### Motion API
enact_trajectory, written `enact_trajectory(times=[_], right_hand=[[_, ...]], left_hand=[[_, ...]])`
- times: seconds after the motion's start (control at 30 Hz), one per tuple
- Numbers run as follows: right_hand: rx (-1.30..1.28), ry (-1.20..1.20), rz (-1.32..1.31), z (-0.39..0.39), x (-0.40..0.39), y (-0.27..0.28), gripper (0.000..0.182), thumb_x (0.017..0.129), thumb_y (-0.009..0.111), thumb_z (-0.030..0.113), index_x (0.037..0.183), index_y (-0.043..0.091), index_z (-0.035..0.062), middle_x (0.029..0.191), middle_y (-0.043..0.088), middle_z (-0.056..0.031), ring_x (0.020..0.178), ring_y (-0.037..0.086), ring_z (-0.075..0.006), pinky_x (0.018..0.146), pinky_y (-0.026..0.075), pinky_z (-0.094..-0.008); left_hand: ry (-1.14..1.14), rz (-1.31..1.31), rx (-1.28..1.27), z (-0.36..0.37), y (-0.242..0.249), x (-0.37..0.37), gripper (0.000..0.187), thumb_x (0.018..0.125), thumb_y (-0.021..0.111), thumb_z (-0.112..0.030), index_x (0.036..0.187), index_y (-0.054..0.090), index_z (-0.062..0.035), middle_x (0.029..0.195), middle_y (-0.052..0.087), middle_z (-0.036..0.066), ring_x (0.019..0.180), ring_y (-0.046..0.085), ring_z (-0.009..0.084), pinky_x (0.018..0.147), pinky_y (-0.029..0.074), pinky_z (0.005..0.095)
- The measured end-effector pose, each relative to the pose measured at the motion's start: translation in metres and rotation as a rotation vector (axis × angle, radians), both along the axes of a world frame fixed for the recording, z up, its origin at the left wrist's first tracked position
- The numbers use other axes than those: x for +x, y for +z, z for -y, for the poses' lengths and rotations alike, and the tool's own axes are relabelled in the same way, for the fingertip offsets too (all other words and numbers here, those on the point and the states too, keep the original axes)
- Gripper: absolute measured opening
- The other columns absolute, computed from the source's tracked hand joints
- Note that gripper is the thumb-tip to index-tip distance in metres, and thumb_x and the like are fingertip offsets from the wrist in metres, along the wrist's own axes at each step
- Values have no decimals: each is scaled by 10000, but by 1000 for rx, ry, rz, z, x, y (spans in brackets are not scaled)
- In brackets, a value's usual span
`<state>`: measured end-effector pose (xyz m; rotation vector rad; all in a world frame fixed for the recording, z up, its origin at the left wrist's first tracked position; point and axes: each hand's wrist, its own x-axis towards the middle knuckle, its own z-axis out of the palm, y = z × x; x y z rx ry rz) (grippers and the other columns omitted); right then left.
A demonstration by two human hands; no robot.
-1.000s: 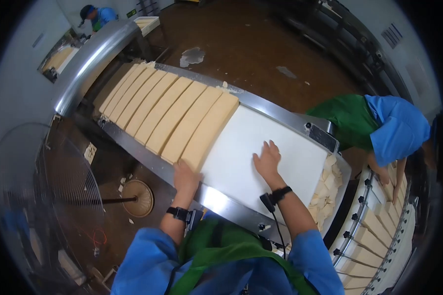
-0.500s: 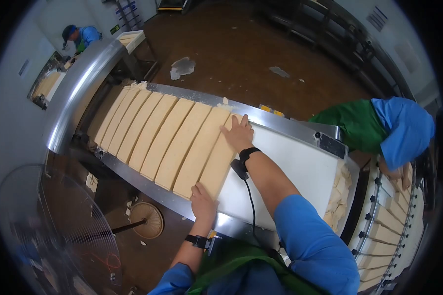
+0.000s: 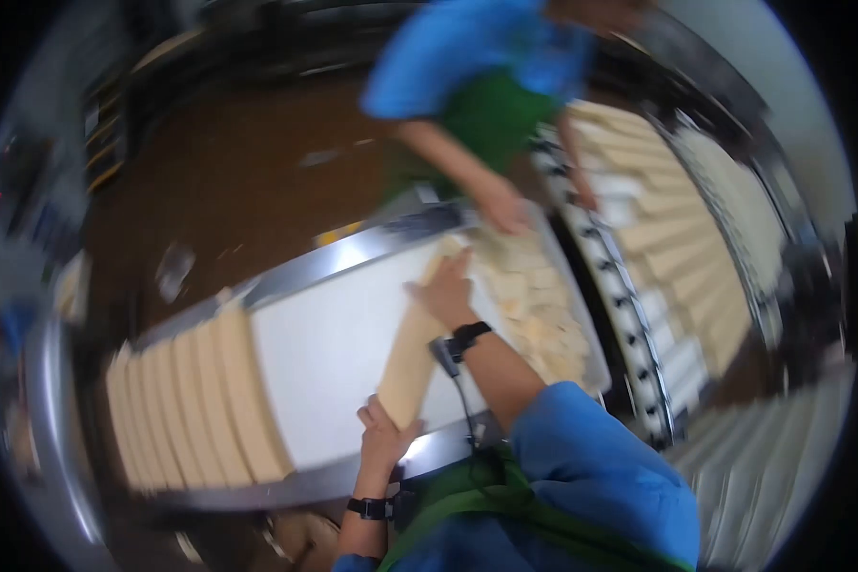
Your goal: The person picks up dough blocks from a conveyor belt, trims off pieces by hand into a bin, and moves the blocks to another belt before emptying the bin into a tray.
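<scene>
A long pale dough strip (image 3: 408, 367) lies slantwise over the white belt (image 3: 324, 334), with my two hands gripping its ends. My left hand (image 3: 384, 434) is closed round the near end, thumb on one side and fingers on the other. At the far end, my right hand (image 3: 445, 291) clasps the strip from above. To the left, several similar dough strips (image 3: 200, 400) lie side by side on the belt. Right of my hands is a tray of dough scraps (image 3: 539, 315). The picture is blurred by motion.
A co-worker in a green apron (image 3: 500, 119) stands across the conveyor, one hand (image 3: 500, 205) over the scraps. Further right, a rack with black knobs (image 3: 629, 315) holds rows of dough strips (image 3: 682, 210). A metal rail (image 3: 343, 250) edges the belt.
My hands have carried one dough strip rightward, away from the row, leaving bare belt between. My view has swung right. The co-worker now appears across from me, a hand over the scraps.
</scene>
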<state>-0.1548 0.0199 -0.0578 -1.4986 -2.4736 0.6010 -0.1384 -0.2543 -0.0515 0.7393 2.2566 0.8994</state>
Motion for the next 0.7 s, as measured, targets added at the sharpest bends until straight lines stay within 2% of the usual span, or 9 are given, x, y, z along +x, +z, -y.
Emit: enact_trajectory(times=[0.03, 0.07, 0.13, 0.37, 0.47, 0.5, 0.57, 0.6, 0.7], right_hand=[[-34, -32, -55, -15, 23, -6, 1024, 683, 645, 569, 1327, 276, -137, 1425, 42, -378, 1348, 98, -464, 1050, 244, -526], [241, -118, 2, -26, 38, -24, 922, 641, 730, 414, 1294, 324, -94, 1434, 74, -328, 1233, 369, -436, 1004, 352, -440], [-141, -292, -117, -38, 90, 31, 877, 656, 716, 350, 1310, 252, -6, 1434, 33, -318, 1240, 342, -463, 957, 400, -460], [105, -614, -480, -106, 334, 32, 713, 712, 652, 269, 1244, 284, -30, 1296, 236, -306, 1164, 375, -453, 955, 380, -468], [302, -882, -424, -109, 458, 59, 692, 732, 638, 283, 1236, 289, -38, 1210, 314, -283, 1052, 449, -449, 915, 417, -466], [132, -990, -577, -102, 491, 89, 676, 731, 639, 317, 1204, 355, -74, 1162, 404, -308, 1151, 351, -427, 988, 335, -499], [89, -1081, -385, -106, 578, 75, 721, 721, 650, 344, 1213, 328, -74, 1187, 347, -291, 1010, 502, -423, 698, 543, -436], [-105, -1184, -443, -90, 586, 121, 725, 723, 646, 362, 1210, 365, -95, 1181, 409, -313, 1025, 525, -416, 707, 544, -424], [-228, -950, -174, -94, 683, 88, 717, 758, 596, 449, 1244, 439, -54, 1197, 484, -325, 1136, 482, -442, 963, 395, -475]], left_hand=[[-57, -42, -66, -20, 5, 12, 768, 722, 697, -319, 1259, 262, 14, 1149, 365, 261, 973, 514, 446, 802, 479, 480], [-105, -92, -129, -39, 9, 25, 765, 725, 696, -295, 1265, 251, 11, 1153, 363, 259, 962, 518, 449, 798, 479, 479], [-141, -171, -70, -67, 12, 47, 725, 720, 697, -254, 1254, 278, 1, 1151, 349, 253, 925, 515, 444, 796, 477, 470], [-447, -477, 405, -165, 42, 142, 681, 655, 714, -62, 1259, 399, -48, 1215, 316, 255, 1034, 467, 423, 838, 449, 430], [-736, -636, 704, -199, 49, 195, 635, 671, 718, -124, 1248, 453, -101, 1235, 327, 267, 1019, 471, 404, 791, 464, 433], [-810, -694, 811, -208, 48, 215, 567, 665, 726, -149, 1194, 522, -136, 1187, 379, 236, 956, 516, 367, 753, 483, 405], [-1092, -649, 977, -226, 51, 251, 507, 701, 708, -191, 1178, 541, -151, 1137, 434, 166, 843, 562, 281, 697, 495, 333], [-1320, -630, 1042, -238, 65, 272, 462, 739, 670, -190, 1181, 539, -156, 1120, 449, 137, 799, 569, 239, 664, 494, 305], [-1716, -446, 1115, -256, 68, 337, 387, 809, 577, -154, 1193, 529, -167, 1115, 459, 100, 746, 575, 168, 615, 500, 281]])
